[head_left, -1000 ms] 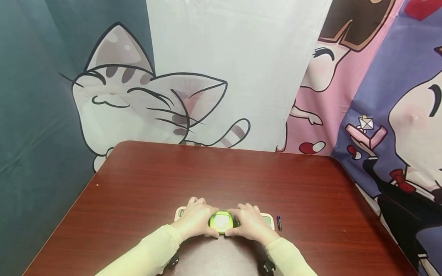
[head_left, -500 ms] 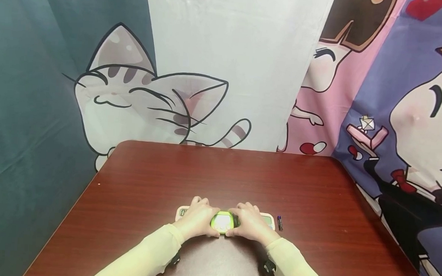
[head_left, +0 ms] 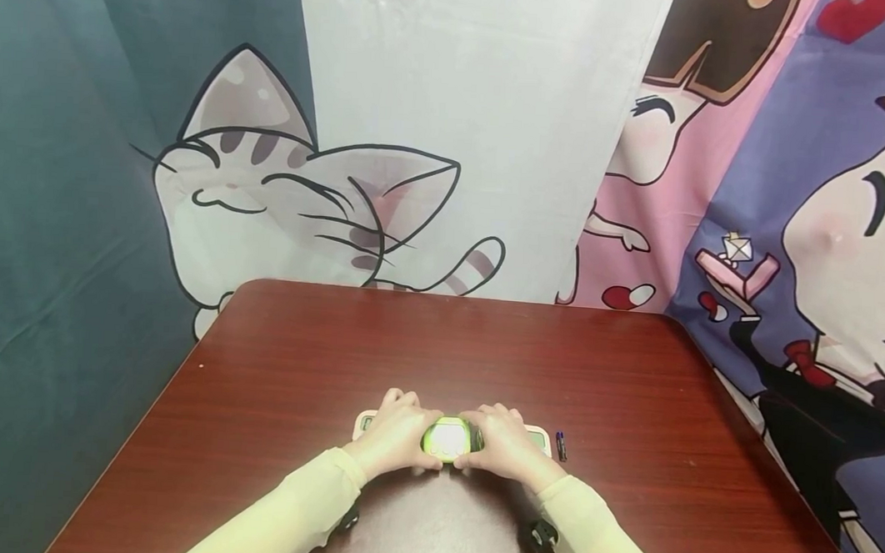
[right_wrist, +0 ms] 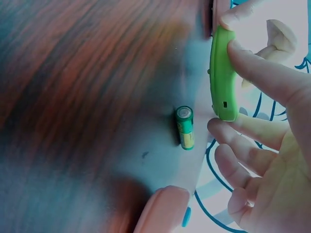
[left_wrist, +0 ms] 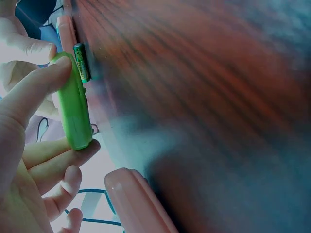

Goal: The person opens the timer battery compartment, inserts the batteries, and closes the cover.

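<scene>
A small bright-green digital timer (head_left: 446, 440) with a pale screen is held between both hands at the front middle of the table. My left hand (head_left: 397, 433) grips its left side, thumb at the near edge. On its right side my right hand (head_left: 507, 447) grips it the same way. In the right wrist view the green timer (right_wrist: 223, 73) shows its plain side, clear of the tabletop, with both thumbs on it. A green battery (right_wrist: 185, 128) lies on the table close by. The screen's digits are washed out.
Partly hidden behind the left hand is a cream device (head_left: 362, 423) with a display. A similar cream device (head_left: 537, 439) shows beyond the right hand. Right of it lies a small dark cylinder with a blue end (head_left: 560, 446). A printed cloth (head_left: 467, 86) hangs behind the table (head_left: 439, 343).
Both hands keep their grip on the green timer, which has shifted slightly upward in the head view. The head view itself has drifted a little. The other things have stayed put.
</scene>
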A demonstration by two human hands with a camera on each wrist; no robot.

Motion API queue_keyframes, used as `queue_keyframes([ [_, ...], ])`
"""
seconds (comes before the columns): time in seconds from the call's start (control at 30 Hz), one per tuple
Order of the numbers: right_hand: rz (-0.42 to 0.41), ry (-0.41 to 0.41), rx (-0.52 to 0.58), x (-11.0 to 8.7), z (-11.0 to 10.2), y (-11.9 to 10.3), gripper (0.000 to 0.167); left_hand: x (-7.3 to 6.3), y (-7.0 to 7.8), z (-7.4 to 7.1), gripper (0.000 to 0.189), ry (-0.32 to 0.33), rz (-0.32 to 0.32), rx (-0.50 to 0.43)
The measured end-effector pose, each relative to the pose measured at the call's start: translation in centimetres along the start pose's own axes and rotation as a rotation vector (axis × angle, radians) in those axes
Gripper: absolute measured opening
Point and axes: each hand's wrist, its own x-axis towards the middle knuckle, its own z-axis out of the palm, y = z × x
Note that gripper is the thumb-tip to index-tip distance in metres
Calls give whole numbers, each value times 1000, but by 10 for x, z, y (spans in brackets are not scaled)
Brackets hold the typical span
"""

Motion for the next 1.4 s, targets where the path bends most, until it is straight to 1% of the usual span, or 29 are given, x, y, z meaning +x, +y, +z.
queue_keyframes([
  [0.13, 15, 2, 40, -1, -3, 0, 62, 1, 0, -2, 54, 28, 13, -11],
  [0.33, 44, -1, 124, -1, -6, 0, 57, 0, 0, -2, 56, 67, 23, 10],
  [0.43, 74, 19, 189, 0, -6, 0, 48, -1, 0, -3, 58, 80, 32, 26],
  [0.53, 116, 62, 249, 0, -6, 0, 36, -2, 1, -5, 60, 89, 49, 46],
  [0.6, 138, 92, 263, 1, -7, -1, 29, -3, 3, -7, 63, 99, 65, 59],
  [0.67, 149, 115, 260, 2, -7, -2, 25, -3, 4, -9, 64, 112, 82, 73],
  [0.73, 146, 121, 252, 3, -8, -2, 25, -4, 6, -10, 65, 134, 105, 85],
  [0.9, 105, 93, 209, 4, -11, -4, 24, -6, 9, -13, 64, 203, 166, 117],
  [0.97, 90, 80, 199, 5, -12, -5, 23, -7, 10, -13, 64, 219, 183, 134],
  [1.03, 78, 73, 195, 5, -14, -6, 22, -8, 10, -14, 65, 222, 189, 151],
  [1.2, 54, 64, 173, 4, -16, -8, 17, -9, 10, -13, 66, 218, 190, 155],
  [1.4, 61, 54, 178, 3, -17, -9, 15, -10, 9, -11, 68, 239, 203, 152],
])
